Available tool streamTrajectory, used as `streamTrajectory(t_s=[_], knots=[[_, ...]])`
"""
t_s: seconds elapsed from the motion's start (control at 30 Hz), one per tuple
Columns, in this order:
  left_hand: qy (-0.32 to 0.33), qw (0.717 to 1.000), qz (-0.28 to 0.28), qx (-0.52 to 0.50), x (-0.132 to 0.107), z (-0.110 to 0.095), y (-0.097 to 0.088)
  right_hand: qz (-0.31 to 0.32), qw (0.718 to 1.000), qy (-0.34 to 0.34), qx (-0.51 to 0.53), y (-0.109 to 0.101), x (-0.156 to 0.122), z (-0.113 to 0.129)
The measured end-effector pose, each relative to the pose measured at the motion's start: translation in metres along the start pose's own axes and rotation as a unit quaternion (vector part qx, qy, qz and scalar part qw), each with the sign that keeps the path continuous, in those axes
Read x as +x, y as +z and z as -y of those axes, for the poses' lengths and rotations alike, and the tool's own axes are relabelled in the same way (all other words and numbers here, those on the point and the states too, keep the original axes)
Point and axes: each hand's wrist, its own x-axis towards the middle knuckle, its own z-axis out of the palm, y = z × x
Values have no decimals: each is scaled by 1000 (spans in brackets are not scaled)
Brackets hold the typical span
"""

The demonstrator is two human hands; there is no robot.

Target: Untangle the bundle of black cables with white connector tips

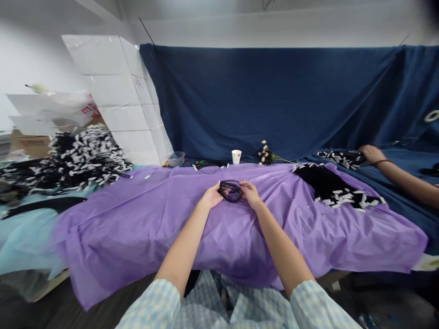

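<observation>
A coil of thin black cable (230, 191) is held up between my hands over the purple cloth. My left hand (211, 195) is closed on the coil's left side, with a small white piece showing at the fingertips. On the coil's right side, my right hand (250, 193) pinches the loops. Farther right on the cloth lies a flat bundle of black cables with white ends (322, 185). A short black strand with white tips (210, 169) rests near the far edge.
A white paper cup (236, 156), a flower sprig (269, 155) and a clear plastic bowl (176, 158) stand along the back. White boxes (113, 89) and a heap of black-and-white cables (85, 153) are at left. Another person's hand (372, 154) touches a bundle at right.
</observation>
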Motion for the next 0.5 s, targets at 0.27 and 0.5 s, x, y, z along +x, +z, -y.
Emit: streamTrajectory(t_s=[0.27, 0.5], knots=[[5, 1000, 9, 1, 4, 1, -4, 74, 986, -83, -126, -1, 0, -6], [-14, 999, 42, 25, -2, 5, 0, 193, 954, -130, -190, 0, -8, -2]])
